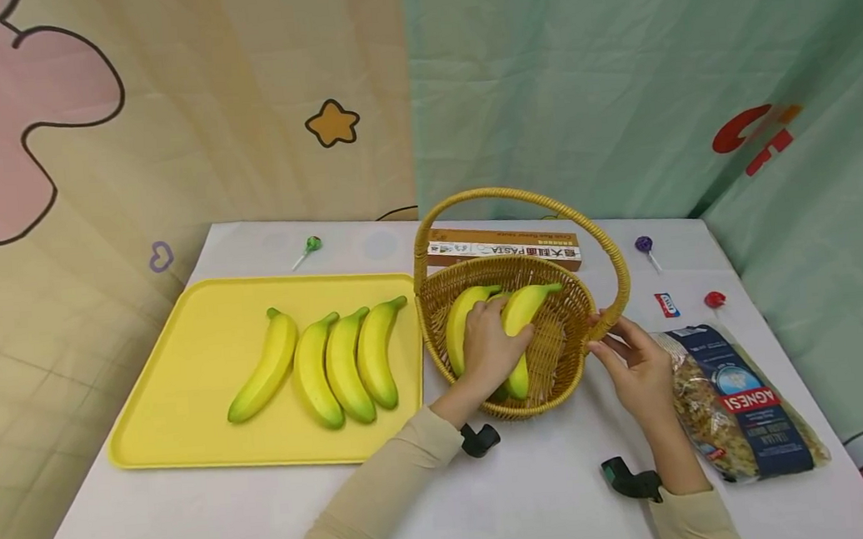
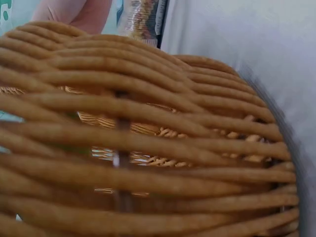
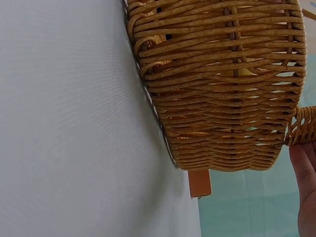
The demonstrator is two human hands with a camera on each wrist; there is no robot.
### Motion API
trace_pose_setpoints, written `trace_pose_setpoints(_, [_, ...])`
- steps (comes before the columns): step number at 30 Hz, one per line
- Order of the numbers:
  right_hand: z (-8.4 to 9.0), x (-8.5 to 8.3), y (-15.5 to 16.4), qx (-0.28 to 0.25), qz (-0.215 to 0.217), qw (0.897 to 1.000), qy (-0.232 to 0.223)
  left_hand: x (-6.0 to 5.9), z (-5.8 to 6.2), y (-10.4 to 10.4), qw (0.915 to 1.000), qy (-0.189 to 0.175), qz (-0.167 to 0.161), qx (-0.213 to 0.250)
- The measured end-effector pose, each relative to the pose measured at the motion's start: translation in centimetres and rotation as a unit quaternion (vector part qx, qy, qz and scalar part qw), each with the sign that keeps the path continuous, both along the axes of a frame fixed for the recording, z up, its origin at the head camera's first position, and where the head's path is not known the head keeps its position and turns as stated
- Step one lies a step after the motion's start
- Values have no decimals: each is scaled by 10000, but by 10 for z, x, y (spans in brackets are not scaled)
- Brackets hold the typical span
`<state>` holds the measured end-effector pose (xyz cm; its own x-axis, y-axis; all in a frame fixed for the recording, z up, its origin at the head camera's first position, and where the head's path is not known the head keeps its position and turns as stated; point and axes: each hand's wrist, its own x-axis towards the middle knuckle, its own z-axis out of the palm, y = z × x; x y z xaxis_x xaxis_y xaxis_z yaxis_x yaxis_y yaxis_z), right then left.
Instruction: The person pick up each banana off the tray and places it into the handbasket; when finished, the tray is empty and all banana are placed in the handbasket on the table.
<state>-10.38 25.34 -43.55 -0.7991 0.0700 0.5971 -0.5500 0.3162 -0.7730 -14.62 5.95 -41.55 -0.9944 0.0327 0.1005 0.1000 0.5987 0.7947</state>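
The white worktop (image 1: 537,496) carries a flat yellow plastic tray (image 1: 184,379) just left of the round woven wicker basket (image 1: 557,352), and on the tray lie four yellow bananas with green tips (image 1: 325,364), side by side. The basket, with its tall arched handle (image 1: 610,249), holds two more yellow bananas (image 1: 525,313). The left hand (image 1: 491,345) reaches into the basket, fingers curled over those two bananas, seemingly gripping them. The right hand (image 1: 637,364) touches the basket's right rim where the handle joins, its fingers relaxed. A brown pasta box (image 1: 503,248) lies just behind the basket, and a dark blue pasta bag (image 1: 741,402) lies to its right. A likely risk: with a light steadying touch, the basket could tip or slide toward the tray, or one banana could slip from a two-fruit grip.
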Motion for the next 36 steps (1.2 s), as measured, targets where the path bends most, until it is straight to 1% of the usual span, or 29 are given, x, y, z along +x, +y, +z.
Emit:
trace_pose_setpoints(8, [2,0,1,50,-36,10000,-53,-1,-1,1,9982,-208,20,-563])
trace_pose_setpoints(12, [2,-1,1,-4,-41,9999,-150,-1,0,1,9965,-184,34,-816])
trace_pose_setpoints(16, [2,-2,2,-29,-32,9999,-160,-1,1,2,9954,-179,31,-944])
trace_pose_setpoints(18, [2,-2,2,-21,-38,9999,-150,-1,1,1,9956,-164,-13,-919])
trace_pose_setpoints(20, [1,-2,2,-16,-36,9999,-156,1,2,0,9968,-61,-125,-787])
trace_pose_setpoints(22, [1,-2,1,-39,2,9998,-171,5,4,-4,9979,127,-308,-554])
trace_pose_setpoints(24, [0,-2,1,-7,34,9999,-149,12,8,-11,9978,344,-537,-200])
trace_pose_setpoints(26, [-1,-1,1,-30,73,9998,-159,22,15,-22,9956,540,-738,200])
trace_pose_setpoints(27, [-2,-1,1,-58,87,9998,-164,28,19,-30,9942,643,-787,358])
trace_pose_setpoints(28, [-2,0,1,-66,93,9998,-147,33,22,-39,9926,766,-799,504])
trace_pose_setpoints(30, [-3,0,1,-88,65,9998,-136,40,28,-60,9904,967,-689,712])
trace_pose_setpoints(31, [-3,0,0,-125,67,9998,-111,44,30,-73,9896,1048,-571,798])
trace_pose_setpoints(33, [-3,0,0,-129,38,9999,-63,47,31,-103,9882,1260,-192,852])
trace_pose_setpoints(36, [-2,0,1,-124,11,9999,-58,49,29,-155,9849,1372,589,877])
